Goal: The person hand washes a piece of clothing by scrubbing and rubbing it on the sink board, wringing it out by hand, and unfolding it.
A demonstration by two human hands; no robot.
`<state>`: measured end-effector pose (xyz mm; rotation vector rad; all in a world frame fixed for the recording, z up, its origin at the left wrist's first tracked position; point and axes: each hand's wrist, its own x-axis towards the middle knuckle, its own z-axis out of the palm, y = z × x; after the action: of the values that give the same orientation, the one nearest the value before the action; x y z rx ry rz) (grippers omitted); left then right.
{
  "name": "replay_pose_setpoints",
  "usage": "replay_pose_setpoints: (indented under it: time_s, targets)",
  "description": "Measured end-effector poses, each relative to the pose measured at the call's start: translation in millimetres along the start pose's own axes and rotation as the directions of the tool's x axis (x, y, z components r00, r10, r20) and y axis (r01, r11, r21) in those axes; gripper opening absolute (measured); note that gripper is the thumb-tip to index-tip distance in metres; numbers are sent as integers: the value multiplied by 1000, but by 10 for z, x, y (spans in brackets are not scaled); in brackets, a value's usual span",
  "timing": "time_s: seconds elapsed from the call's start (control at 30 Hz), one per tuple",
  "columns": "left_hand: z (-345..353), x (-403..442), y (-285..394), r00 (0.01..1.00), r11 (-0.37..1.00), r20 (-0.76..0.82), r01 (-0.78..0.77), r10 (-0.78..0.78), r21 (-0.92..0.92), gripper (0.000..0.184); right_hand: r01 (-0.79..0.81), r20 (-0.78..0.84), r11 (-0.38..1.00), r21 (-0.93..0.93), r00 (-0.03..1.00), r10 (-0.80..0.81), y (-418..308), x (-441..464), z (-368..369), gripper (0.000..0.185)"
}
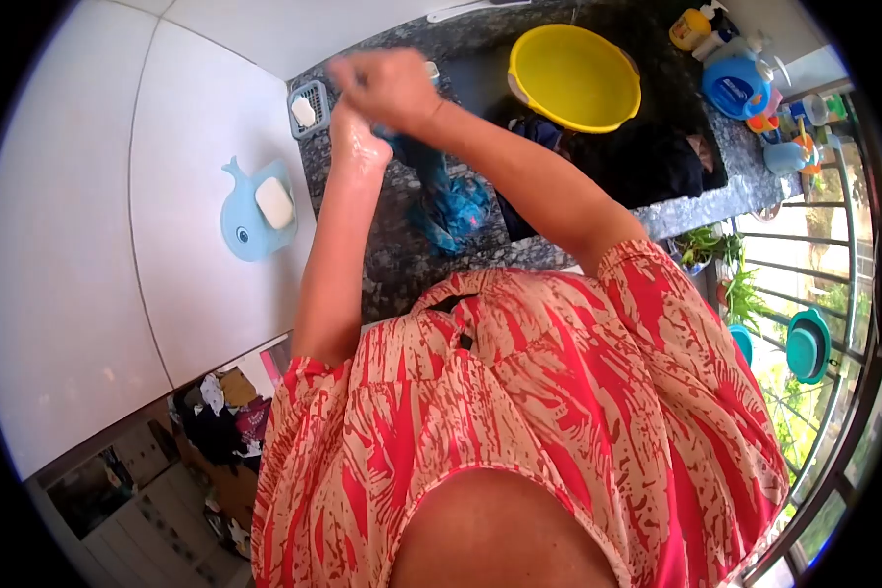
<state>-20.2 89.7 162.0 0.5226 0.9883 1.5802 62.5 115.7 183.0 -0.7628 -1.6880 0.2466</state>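
My right hand (pixel 392 88) is curled closed, slightly blurred, and crosses over the top of my left hand (pixel 355 135). The left wrist and palm are wet, with whitish suds. Between and behind the hands is one end of a wet blue patterned cloth (pixel 451 211). It trails under my right forearm and lies bunched on the dark speckled counter (pixel 387 260). Both hands appear closed on this cloth, though the left fingers are mostly hidden by the right hand.
A yellow basin (pixel 573 78) stands in the sink area, with dark wet clothes (pixel 647 162) below it. A white soap bar (pixel 304 111) sits in a grey basket dish (pixel 297 130). A whale-shaped holder (pixel 240 220) bears another bar. Bottles (pixel 737 86) line the right.
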Motion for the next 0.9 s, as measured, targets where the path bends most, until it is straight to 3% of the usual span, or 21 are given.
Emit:
replay_pose_setpoints:
  time_s: [0.03, 0.07, 0.13, 0.2, 0.23, 0.27, 0.33, 0.37, 0.4, 0.43, 0.5, 0.53, 0.57, 0.6, 0.63, 0.67, 0.7, 0.77, 0.8, 0.83, 0.9]
  targets:
    - [21, 53, -2, 998, 998, -16, 61, -61, -27, 25, -129, -2, 978, -161, 991, 131, 145, 120, 40, 37]
    - [1, 75, -2, 995, 997, 62, 74, -73, -17, 25, -114, -10, 980, -166, 993, 114, 227, 112, 62, 36]
    - [-108, 69, 70, 959, 985, 263, -135, 103, 106, 26, -71, -18, 996, 56, 997, 72, -75, 18, 2, 33]
    - [-196, -40, 150, 852, 919, 461, -358, 248, 168, 27, 310, 99, 947, -82, 948, -302, -362, -204, -8, 32]
    - [-149, -89, 145, 887, 961, 406, -267, 219, 67, 29, 268, 113, 963, 16, 957, -268, -321, -218, 20, 36]
    - [-95, -144, 144, 918, 982, 350, -184, 188, -46, 31, 161, 98, 986, -32, 983, -157, -225, -136, 37, 37]
    - [114, -31, 125, 999, 999, -31, 40, -41, -37, 30, -63, 55, 990, -124, 996, 70, 71, 148, 54, 40]
    - [-91, 168, 52, 990, 996, 113, 87, -86, -4, 30, -74, 46, 981, -178, 995, 83, 203, 250, 44, 45]
    - [36, 88, 126, 988, 997, 141, 73, -69, -22, 29, -26, 98, 979, -200, 994, 46, 254, 315, -29, 32]
    - [46, 119, 212, 983, 998, 171, 63, -63, 6, 29, -49, 674, 992, -115, 729, 115, 545, 721, -80, 45]
    - [86, 201, 412, 977, 999, 211, 47, -45, -8, 30, -223, 950, 974, 27, 308, 44, 755, 1015, -32, 87]
    - [142, 188, 553, 976, 998, 216, 41, -31, -44, 31, -314, 896, 940, 135, 444, 20, 618, 905, 84, 88]
    - [155, 112, 706, 961, 990, 272, -78, 43, 117, 36, -304, 809, 917, 259, 587, -34, 520, 814, 117, 87]
    - [-17, 272, 816, 985, 994, 171, -6, -13, 113, 37, -259, 696, 890, 375, 712, -86, 385, 728, 130, 85]
    - [-243, 529, 1000, 885, 987, 438, 151, -157, 47, 37, -121, 544, 874, 471, 820, -180, 226, 599, 30, 82]
    - [-242, 539, 1038, 828, 982, 534, 189, -171, 20, 34, 27, 371, 842, 538, 890, -266, 150, 507, -68, 78]
    - [-244, 552, 1076, 760, 973, 623, 232, -183, 3, 31, -90, 522, 865, 494, 826, -213, 111, 602, -231, 71]
    - [259, 52, 1058, 858, 998, 513, 51, -31, -25, 20, -179, 556, 757, 628, 784, -276, 167, 775, -262, 70]
    - [315, -91, 1123, 869, 993, 495, -61, 4, 98, 25, -225, 566, 695, 683, 764, -310, 185, 852, -295, 69]
    - [369, -213, 1179, 875, 961, 483, -169, 43, 220, 32, -302, 599, 706, 640, 772, -212, 117, 915, -370, 55]
    - [390, -335, 1193, 872, 830, 450, -389, 191, 401, 45, -264, 571, 660, 703, 763, -303, 105, 1010, -309, 46]
